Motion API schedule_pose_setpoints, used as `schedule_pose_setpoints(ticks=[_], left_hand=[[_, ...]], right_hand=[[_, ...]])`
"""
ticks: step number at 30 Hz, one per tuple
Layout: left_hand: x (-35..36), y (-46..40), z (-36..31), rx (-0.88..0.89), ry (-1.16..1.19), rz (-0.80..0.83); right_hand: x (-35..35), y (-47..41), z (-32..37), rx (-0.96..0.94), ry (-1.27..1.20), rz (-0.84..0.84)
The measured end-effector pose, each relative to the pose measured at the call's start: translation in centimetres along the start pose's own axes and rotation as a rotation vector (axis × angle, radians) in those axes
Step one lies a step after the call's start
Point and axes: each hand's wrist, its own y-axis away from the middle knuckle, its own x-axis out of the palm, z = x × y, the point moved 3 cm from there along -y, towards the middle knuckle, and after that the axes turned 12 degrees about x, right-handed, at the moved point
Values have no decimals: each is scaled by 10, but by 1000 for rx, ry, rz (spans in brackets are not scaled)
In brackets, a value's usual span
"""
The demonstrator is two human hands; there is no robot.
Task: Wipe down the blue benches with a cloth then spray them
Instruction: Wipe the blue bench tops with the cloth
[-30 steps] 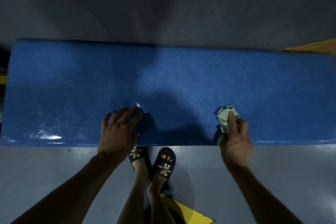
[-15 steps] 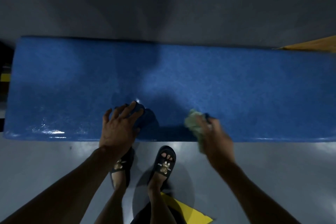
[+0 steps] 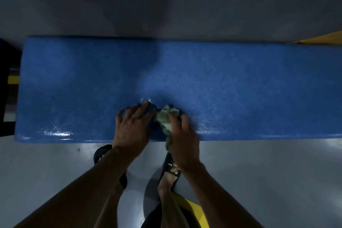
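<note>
Bench point(image 3: 240, 83), blue, long, lying crosswise under the head camera; grey floor point(image 3: 277, 172) on both its long sides. Wet glare patches along the bench's near edge toward its left end, and a small glint just beyond the left fingertips.

Left hand point(image 3: 132, 126) laid on the bench top near its front edge, about mid-length; fingers spread and fairly straight, palm down, grasping nothing. A dark blue lump shows under the index fingertip; cannot tell what it is.

Right hand point(image 3: 182, 135) just beside the left one, also at the bench's front edge, fingers curled round a crumpled pale green cloth point(image 3: 165, 118). The cloth bulges out between the two hands, pressed on the bench top, with a tail hanging down over the front edge under the palm. Cloth and left thumb side look to be touching or nearly so.

Below the bench's front edge: two feet in dark slides point(image 3: 171, 169) on the floor, and a yellow floor marking point(image 3: 196, 211) behind them.
</note>
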Motion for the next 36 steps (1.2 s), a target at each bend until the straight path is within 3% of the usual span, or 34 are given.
schedule_pose_setpoints(ticks=[3, 7, 9, 15, 19, 23, 26, 30, 36], left_hand=[[-4, 3, 5, 40, 30, -12], [-8, 22, 21, 123, 58, -82], [-9, 35, 34, 113, 66, -100], [-7, 62, 70, 55, 50, -30], [-8, 67, 82, 68, 45, -23], [-14, 66, 91, 87, 47, -46], [-19, 65, 102, 89, 46, -38], [-22, 68, 121, 66, 37, -27], [-23, 79, 135, 59, 43, -13]], right_hand=[[-25, -14, -42, -20, 136, 10], [-79, -23, -126, 281, 172, -108], [-85, -19, -135, 334, 199, -134], [-20, -3, -43, 442, -79, -176], [26, 7, 53, 154, -25, -49], [14, -1, 53, -59, 71, 56], [-21, -9, -11, 61, 237, 34], [-59, -2, -77, 302, 262, -48], [5, 28, 6, 464, -54, -78]])
